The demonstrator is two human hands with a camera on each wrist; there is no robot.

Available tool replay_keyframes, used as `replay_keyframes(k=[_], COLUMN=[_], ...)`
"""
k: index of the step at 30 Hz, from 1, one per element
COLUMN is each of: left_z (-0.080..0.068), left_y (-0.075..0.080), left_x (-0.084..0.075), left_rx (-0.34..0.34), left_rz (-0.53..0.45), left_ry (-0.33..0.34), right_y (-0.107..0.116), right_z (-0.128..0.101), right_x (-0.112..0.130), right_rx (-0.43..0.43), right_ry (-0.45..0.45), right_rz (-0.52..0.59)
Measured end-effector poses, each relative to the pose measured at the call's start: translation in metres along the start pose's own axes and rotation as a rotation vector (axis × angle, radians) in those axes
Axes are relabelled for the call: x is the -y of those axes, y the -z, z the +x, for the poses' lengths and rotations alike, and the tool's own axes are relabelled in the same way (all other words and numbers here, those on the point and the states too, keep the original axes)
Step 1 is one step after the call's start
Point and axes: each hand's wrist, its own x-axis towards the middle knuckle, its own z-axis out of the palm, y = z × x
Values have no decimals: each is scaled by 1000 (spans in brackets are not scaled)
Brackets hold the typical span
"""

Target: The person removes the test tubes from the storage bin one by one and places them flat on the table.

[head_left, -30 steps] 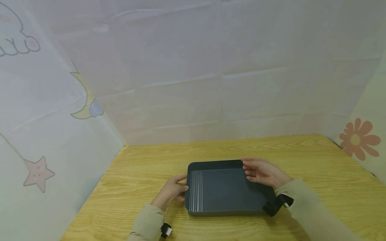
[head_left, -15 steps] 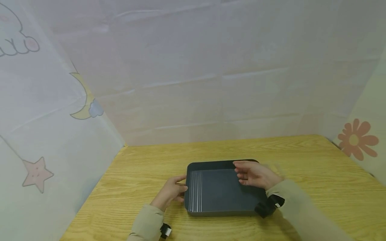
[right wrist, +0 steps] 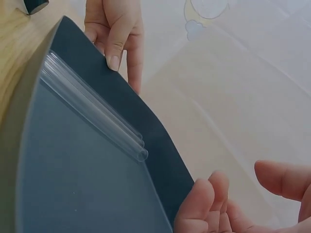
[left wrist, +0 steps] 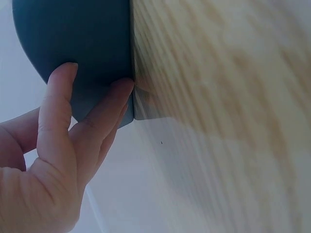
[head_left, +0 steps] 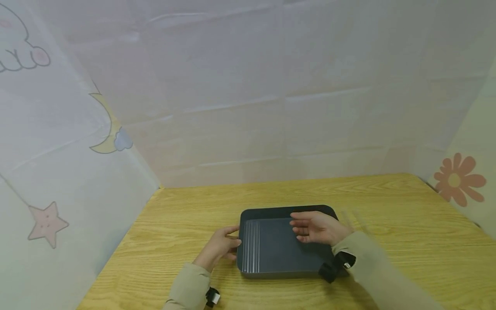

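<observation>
A dark blue-grey rectangular tray (head_left: 286, 274) rests on the wooden table. Several clear tubes (right wrist: 92, 104) lie side by side along the inside of its left wall. My left hand (head_left: 218, 246) is at that end, fingertips touching the outer face of the wall, as the left wrist view also shows. Above the right part of the tray hovers my right hand (head_left: 319, 228), palm turned left and fingers loosely bent with nothing between them. In the right wrist view its fingertips (right wrist: 194, 199) overlap the tray's rim.
Faint clear tube-like shapes (head_left: 360, 219) show on the table just behind my right wrist. A pale sheet wall (head_left: 252, 107) closes off the back, with printed sheets to the left and right. Each wrist carries a black strap device (head_left: 344, 260).
My right hand has moved left and slightly nearer over the tray, uncovering its far right corner and the faint shapes on the table. The left hand and the tray have stayed almost still.
</observation>
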Motion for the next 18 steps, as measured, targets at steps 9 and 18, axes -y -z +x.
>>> replay_keyframes(k=[9,18], left_z=[2,3], left_y=[0,0], left_x=[1,0], left_rx=[-10,-7], left_rz=[-4,-6], left_ry=[8,33], right_y=[-13,-26], right_z=[10,16], right_x=[-5,-13], right_rx=[-6,-39], right_ry=[-39,-97], right_rz=[-32,-91])
